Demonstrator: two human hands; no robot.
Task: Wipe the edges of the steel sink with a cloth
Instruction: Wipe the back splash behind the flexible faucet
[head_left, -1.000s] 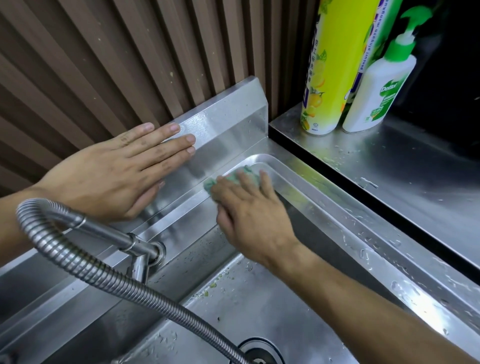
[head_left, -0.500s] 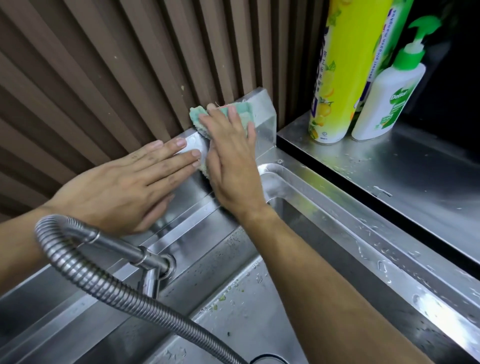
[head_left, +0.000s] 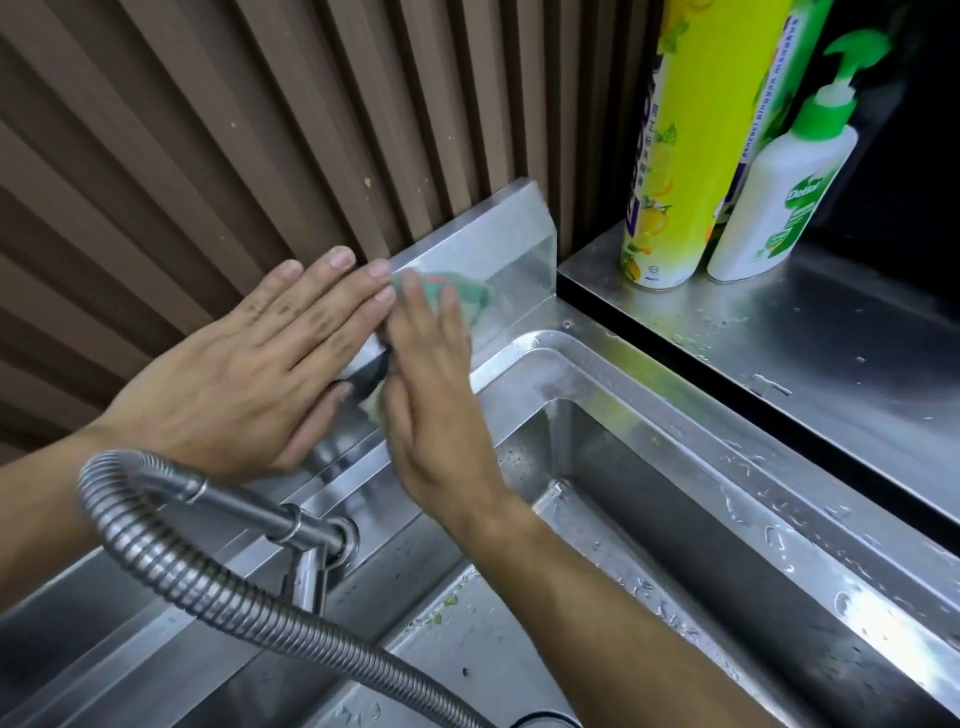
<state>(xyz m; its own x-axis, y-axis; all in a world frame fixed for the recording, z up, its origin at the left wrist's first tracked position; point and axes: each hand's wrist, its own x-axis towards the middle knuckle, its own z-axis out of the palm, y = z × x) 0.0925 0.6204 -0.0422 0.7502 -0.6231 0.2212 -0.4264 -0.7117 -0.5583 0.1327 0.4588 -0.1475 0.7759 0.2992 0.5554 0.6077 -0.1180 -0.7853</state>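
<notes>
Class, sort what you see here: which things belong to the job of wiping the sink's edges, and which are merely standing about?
Part of the job:
- green cloth
- right hand pressing the cloth
- left hand flat on the backsplash
- steel sink

Standing about:
- yellow spray can
- white pump bottle
- faucet hose

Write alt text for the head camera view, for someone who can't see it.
A person's right hand presses a green cloth flat against the steel sink's raised back edge, while the left hand rests flat on that edge beside it. A coiled metal faucet hose arcs across the foreground, and a yellow bottle and white pump bottle stand on the counter at right.
</notes>
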